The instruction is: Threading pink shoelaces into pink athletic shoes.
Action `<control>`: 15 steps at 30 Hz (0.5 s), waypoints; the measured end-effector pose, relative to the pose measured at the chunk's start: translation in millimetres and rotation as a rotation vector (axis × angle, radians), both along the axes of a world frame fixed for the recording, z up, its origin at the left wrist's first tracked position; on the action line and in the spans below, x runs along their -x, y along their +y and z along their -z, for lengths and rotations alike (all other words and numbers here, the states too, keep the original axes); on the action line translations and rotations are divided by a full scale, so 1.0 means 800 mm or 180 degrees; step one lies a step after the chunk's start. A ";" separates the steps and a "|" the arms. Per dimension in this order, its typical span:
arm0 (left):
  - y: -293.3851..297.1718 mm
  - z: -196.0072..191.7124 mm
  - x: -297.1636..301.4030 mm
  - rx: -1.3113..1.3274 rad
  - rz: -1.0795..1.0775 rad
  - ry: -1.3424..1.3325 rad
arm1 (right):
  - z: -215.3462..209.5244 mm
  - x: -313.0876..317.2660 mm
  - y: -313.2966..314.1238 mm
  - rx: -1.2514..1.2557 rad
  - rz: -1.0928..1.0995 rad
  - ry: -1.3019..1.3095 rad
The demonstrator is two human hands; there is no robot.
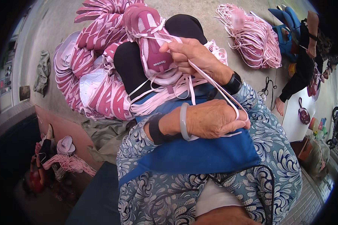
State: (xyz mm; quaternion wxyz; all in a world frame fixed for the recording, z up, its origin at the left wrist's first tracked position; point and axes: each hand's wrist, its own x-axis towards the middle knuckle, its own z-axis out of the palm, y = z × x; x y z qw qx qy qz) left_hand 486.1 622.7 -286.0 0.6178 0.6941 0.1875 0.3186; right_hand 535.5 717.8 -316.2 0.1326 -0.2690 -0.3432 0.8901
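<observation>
A dark-pink and white shoe upper (154, 48) lies between my black-clad knees, with pale pink lace threaded through its eyelets. My right hand (195, 56), with a black watch at the wrist, is closed on a pale pink shoelace (214, 82) just beside the upper. Nearer my chest, my left hand (214, 119) is closed around another stretch of the lace, which runs taut between the two hands. A white bracelet and a black cuff circle the left wrist. Several loose pale pink laces (161, 97) lie across my lap over a blue apron (199, 157).
Curved stacks of pink shoe uppers (82, 56) stand on the floor at the left. A heap of laced uppers (251, 37) lies at the right. Another person's arm (313, 33) shows farther right, near a white surface (298, 112). A crumpled grey-green cloth (43, 73) is at far left.
</observation>
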 end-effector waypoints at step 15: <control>0.033 0.094 0.110 0.2770 -0.2053 -0.3204 | -0.028 -0.068 0.023 -0.3411 -0.2053 0.0764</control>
